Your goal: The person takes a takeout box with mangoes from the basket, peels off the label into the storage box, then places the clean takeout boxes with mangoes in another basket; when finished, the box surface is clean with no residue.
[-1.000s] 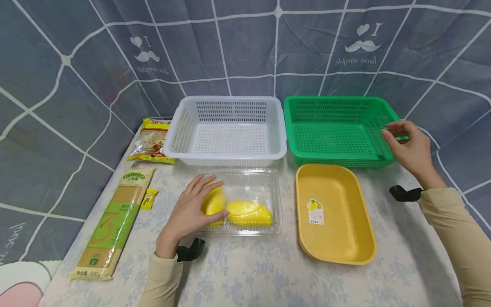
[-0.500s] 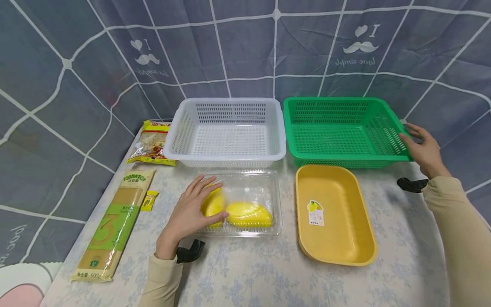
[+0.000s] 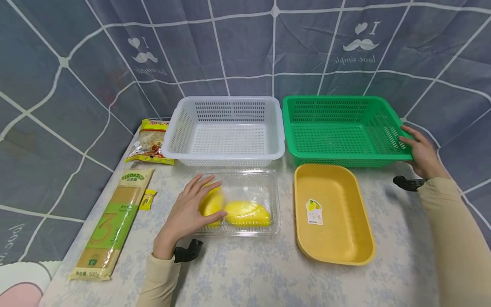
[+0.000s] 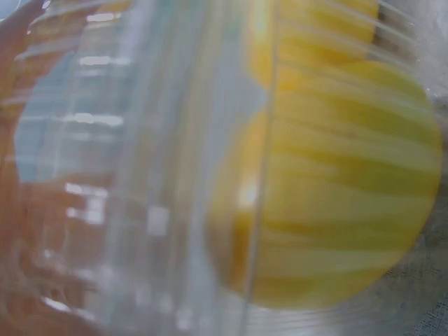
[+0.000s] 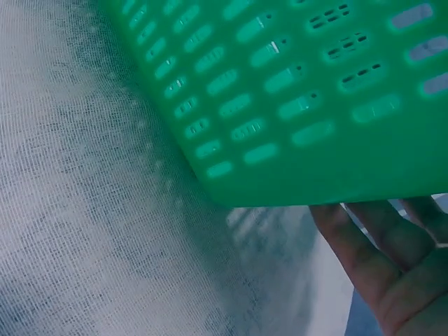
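My left hand (image 3: 186,215) lies flat with straight fingers on the lid of a clear plastic box (image 3: 261,183). The box holds yellow fruit pieces (image 3: 247,213), and the hand covers its left end. In the left wrist view the yellow fruit (image 4: 336,189) shows blurred through the ribbed clear box (image 4: 140,175). My right hand (image 3: 420,151) holds the right rim of the empty green basket (image 3: 333,99), thumb on top. The right wrist view shows that hand's fingers (image 5: 385,259) under the green basket (image 5: 294,105) edge.
An empty white basket (image 3: 226,99) stands left of the green one. In front of the green basket lies a yellow tray (image 3: 337,238) with a sticker. A spaghetti pack (image 3: 111,221), a snack bag (image 3: 151,140) and a small sachet (image 3: 147,199) sit at the left.
My right hand has moved from the green basket's inner right wall out to its right rim and taken hold there. The left hand has stayed on the clear box.
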The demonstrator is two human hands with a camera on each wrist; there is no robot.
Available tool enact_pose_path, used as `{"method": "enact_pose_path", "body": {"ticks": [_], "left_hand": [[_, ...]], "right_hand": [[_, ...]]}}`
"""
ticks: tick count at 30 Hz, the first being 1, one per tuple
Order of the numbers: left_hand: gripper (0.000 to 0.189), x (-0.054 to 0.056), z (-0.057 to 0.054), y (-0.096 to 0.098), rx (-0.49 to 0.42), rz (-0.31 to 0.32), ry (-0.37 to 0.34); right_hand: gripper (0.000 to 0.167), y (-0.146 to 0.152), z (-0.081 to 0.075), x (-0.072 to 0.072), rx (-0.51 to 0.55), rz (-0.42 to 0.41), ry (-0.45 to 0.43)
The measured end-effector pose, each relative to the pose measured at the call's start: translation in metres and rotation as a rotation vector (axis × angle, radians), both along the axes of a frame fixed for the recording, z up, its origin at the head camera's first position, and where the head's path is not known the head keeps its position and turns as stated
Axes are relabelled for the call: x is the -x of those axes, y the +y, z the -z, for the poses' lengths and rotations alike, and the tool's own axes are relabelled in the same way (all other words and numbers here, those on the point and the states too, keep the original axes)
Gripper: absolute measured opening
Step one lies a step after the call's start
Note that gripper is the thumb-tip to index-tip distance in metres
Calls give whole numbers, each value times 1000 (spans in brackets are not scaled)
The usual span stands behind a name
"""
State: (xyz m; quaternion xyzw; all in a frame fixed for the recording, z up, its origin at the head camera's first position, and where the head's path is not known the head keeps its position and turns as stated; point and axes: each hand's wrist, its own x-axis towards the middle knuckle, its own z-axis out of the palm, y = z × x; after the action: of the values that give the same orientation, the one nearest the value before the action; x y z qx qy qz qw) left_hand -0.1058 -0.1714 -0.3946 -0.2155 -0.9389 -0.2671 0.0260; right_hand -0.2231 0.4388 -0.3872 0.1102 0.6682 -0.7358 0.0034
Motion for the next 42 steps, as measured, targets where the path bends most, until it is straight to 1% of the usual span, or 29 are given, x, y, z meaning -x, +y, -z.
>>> {"method": "enact_pose_path", "body": {"ticks": [2, 4, 6, 8, 13, 15, 16, 18, 22, 26, 27, 30, 33, 34, 38, 42], "left_hand": [[75, 0, -1, -1, 3, 1, 3], [75, -1, 0, -2, -7, -4, 6], [72, -1, 1, -3, -45, -13, 11], [67, 0, 3, -4, -123, -28, 6], [54, 0, 6, -13, -394, -86, -39], [53, 0, 7, -18, -446, -108, -63], [53, 1, 7, -21, -453, -117, -79], [56, 1, 8, -26, -439, -121, -122], [66, 1, 9, -31, -363, -116, -225], [74, 1, 11, -33, -297, -113, -296], [75, 1, 11, -33, -293, -111, -317], [75, 3, 9, -34, -313, -98, -391], [73, 5, 7, -34, -353, -85, -443], [72, 6, 6, -35, -367, -83, -452], [68, 6, 5, -37, -404, -84, -451], [66, 5, 3, -37, -476, -87, -464]], "right_hand": [[52, 0, 1, 1, 25, -13, 3], [51, -2, 1, 2, 19, -26, -6], [51, -4, 0, 2, 20, -36, -20], [51, -5, 0, 4, 24, -42, -32], [50, -5, 0, 7, 10, -39, -42], [49, -5, 0, 7, 6, -31, -45], [49, -4, 0, 7, 6, -30, -46], [49, -4, 0, 7, 0, -24, -48], [49, -3, 0, 6, -23, -9, -43], [48, -1, 3, 7, -39, 12, -31], [47, 0, 4, 7, -43, 12, -30], [47, 0, 4, 7, -37, 16, -29], [47, -1, 4, 5, -28, 10, -35], [47, -1, 3, 5, -23, 12, -38], [46, -1, 3, 3, -6, 16, -45], [46, 0, 3, 2, 14, 23, -44]]}}
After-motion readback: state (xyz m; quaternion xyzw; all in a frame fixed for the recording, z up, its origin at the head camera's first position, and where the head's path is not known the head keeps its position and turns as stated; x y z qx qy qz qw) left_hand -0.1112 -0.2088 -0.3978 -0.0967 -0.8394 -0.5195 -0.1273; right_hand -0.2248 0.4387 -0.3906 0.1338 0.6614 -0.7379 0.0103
